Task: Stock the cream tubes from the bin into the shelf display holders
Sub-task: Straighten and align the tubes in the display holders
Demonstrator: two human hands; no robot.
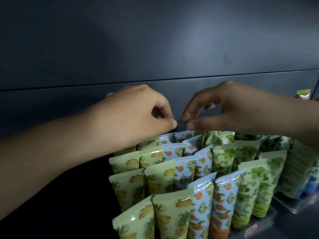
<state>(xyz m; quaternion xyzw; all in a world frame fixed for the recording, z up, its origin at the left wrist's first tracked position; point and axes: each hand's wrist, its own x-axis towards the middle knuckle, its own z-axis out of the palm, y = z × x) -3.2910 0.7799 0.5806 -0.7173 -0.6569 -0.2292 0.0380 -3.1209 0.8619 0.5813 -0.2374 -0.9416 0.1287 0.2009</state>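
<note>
Rows of cream tubes stand upright in a clear display holder (pixel 293 207): pineapple-print tubes (pixel 172 214) on the left, blue orange-print tubes (pixel 202 200) in the middle, green leaf-print tubes (pixel 246 188) on the right. My left hand (pixel 138 109) hovers over the back row with its fingers curled in and its thumb pointing right, nothing visible in it. My right hand (pixel 224 107) arches over the same spot, and its thumb tip touches the top of a back-row blue tube (pixel 183 136). The bin is out of view.
A dark blue-grey back panel (pixel 155 49) rises right behind the tubes. More tubes in blue and green prints (pixel 293 169) fill the holder further right. One more tube top (pixel 303 94) shows at the far right edge. Left of the holder lies dark shelf.
</note>
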